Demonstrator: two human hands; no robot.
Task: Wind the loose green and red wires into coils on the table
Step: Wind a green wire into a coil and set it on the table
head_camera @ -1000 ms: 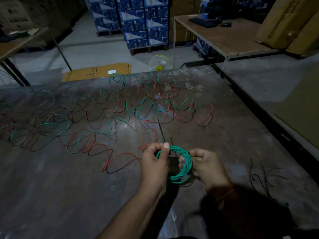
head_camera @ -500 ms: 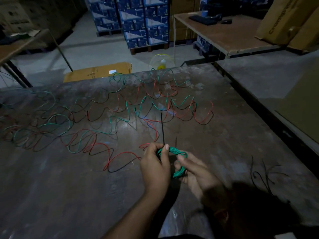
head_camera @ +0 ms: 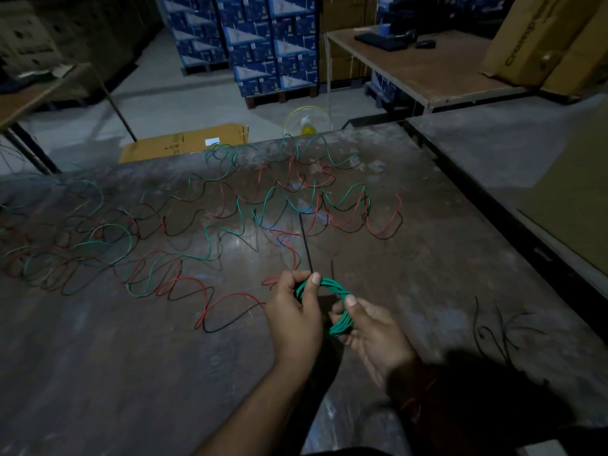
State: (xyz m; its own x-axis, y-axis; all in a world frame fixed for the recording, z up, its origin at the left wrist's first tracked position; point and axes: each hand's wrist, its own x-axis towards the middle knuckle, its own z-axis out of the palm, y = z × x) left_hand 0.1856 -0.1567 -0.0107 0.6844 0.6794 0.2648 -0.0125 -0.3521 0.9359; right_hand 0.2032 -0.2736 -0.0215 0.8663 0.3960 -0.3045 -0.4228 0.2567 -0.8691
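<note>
The green wire coil (head_camera: 332,302) is held just above the counter (head_camera: 131,373), near its front edge, between both hands. The left grip (head_camera: 294,312) is closed on the coil's left side, with the thumb pressed over the strands and the fingers curled behind them. The right grip (head_camera: 368,327) is closed on the coil's right side, the thumb laid over the top of the strands and the fingers cupped beneath. A thin black strip (head_camera: 305,243), possibly a cable tie, is seen rising from the left grip and pointing away over the counter; a second short dark piece (head_camera: 332,269) is seen just beyond the coil.

Loose red wire (head_camera: 230,299) is spread in waves just left of the left grip, and its end is hidden behind that hand. Further out, loose green wire (head_camera: 279,199) and more red wire are tangled in loops across the middle and far side of the counter. A few thin black wires (head_camera: 493,327) are lying on the counter to the right of the hands.

Beyond the far edge, a flattened cardboard box (head_camera: 184,144) is seen on the floor, with stacked blue cartons (head_camera: 263,41) behind it.
</note>
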